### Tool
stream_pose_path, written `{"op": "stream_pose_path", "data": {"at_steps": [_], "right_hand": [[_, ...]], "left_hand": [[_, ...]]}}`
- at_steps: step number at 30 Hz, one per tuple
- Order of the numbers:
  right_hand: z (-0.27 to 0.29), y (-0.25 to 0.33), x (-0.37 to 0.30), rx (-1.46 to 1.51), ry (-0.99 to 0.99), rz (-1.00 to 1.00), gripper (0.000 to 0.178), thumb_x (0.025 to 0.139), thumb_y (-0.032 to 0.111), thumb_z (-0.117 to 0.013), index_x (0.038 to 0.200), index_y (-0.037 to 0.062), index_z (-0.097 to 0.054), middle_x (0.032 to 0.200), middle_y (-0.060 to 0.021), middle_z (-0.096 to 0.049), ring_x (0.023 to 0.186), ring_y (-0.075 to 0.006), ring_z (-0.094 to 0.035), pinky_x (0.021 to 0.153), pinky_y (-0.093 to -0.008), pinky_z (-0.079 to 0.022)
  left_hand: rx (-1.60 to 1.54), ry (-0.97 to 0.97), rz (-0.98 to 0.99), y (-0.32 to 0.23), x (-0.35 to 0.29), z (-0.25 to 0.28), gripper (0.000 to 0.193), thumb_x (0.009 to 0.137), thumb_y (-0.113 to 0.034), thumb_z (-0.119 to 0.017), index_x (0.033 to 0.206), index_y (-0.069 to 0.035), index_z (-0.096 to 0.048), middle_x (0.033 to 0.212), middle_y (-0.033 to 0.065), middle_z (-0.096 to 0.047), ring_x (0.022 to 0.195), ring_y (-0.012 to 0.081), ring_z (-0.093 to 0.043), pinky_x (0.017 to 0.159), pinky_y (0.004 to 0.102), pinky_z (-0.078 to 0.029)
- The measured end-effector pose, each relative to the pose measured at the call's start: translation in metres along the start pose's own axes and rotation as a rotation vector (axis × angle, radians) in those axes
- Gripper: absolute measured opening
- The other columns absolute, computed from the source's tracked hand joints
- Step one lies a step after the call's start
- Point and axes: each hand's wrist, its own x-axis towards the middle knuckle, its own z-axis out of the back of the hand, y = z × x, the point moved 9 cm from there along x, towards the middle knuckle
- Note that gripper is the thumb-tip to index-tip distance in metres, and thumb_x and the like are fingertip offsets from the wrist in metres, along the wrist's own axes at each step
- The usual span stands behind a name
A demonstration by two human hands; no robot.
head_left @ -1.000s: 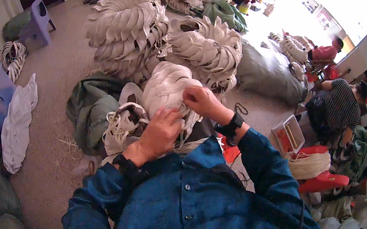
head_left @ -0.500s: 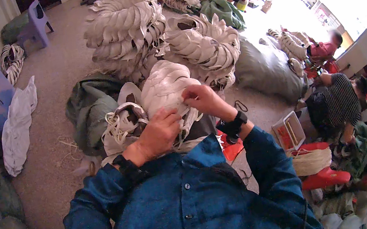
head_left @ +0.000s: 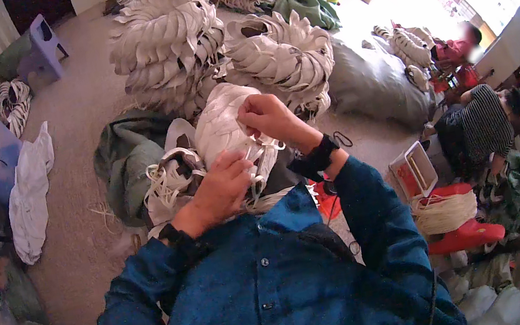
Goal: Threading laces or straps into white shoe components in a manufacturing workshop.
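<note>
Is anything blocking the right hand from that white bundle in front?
Nothing visible: in this view the right hand overlaps the right side of the white bundle. The left hand is at its near end, not between them.

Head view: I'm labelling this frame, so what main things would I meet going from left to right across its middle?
White cloth, green fabric, left hand, right hand, bulging grey sack, co-worker's striped top.
</note>
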Motion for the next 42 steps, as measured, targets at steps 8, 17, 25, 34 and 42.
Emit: {"op": "stream_pose_path", "data": {"at_steps": [8, 17, 25, 34, 42], "right_hand": [[0.029, -0.024, -0.018, -0.147, -0.151, 0.132, 0.013, 0.087, 0.009, -0.063, 0.096, -0.0016, -0.063, 0.084, -0.0037, -0.066, 0.076, -0.0111, -0.061, 0.069, -0.0272, -0.051], [0.002, -0.018, -0.028, -0.661, -0.087, 0.302, 0.013, 0.080, 0.010, -0.065, 0.087, -0.0001, -0.062, 0.073, -0.0142, -0.061, 0.066, -0.0281, -0.060, 0.062, -0.0369, -0.048], [0.015, -0.020, -0.012, -0.289, -0.013, 0.137, 0.009, 0.085, 0.011, -0.061, 0.085, 0.0015, -0.062, 0.067, -0.0032, -0.058, 0.061, -0.0117, -0.054, 0.055, -0.0292, -0.044], [0.047, -0.046, -0.061, -0.345, -0.306, 0.126, 0.017, 0.086, 0.018, -0.067, 0.088, 0.0008, -0.066, 0.070, -0.0069, -0.062, 0.060, -0.0150, -0.056, 0.058, -0.0315, -0.047], [0.022, -0.053, -0.089, -0.566, -0.332, 0.279, 0.014, 0.081, 0.013, -0.070, 0.089, 0.0030, -0.065, 0.081, -0.0110, -0.057, 0.074, -0.0260, -0.059, 0.065, -0.0352, -0.047]], "left_hand": [[-0.001, 0.017, 0.003, -0.002, 0.001, 0.002, 0.027, 0.073, -0.007, -0.061, 0.098, 0.003, -0.061, 0.116, 0.0156, -0.059, 0.124, 0.0359, -0.049, 0.108, 0.0500, -0.037], [0.014, 0.021, 0.000, -0.006, 0.003, 0.003, 0.020, 0.076, -0.007, -0.060, 0.093, 0.004, -0.062, 0.116, 0.0158, -0.060, 0.122, 0.0344, -0.050, 0.108, 0.0498, -0.036], [-0.002, 0.027, 0.021, -0.003, 0.005, 0.003, 0.021, 0.078, -0.006, -0.060, 0.097, 0.004, -0.063, 0.114, 0.0152, -0.060, 0.121, 0.0341, -0.051, 0.107, 0.0490, -0.037], [-0.022, 0.044, 0.001, -0.005, 0.006, 0.008, 0.019, 0.078, -0.001, -0.061, 0.096, 0.004, -0.062, 0.115, 0.0161, -0.060, 0.118, 0.0373, -0.052, 0.104, 0.0472, -0.041], [-0.010, 0.102, 0.030, -0.001, 0.004, 0.002, 0.019, 0.083, -0.007, -0.060, 0.100, 0.002, -0.062, 0.118, 0.0127, -0.059, 0.123, 0.0324, -0.051, 0.110, 0.0484, -0.034]]}}
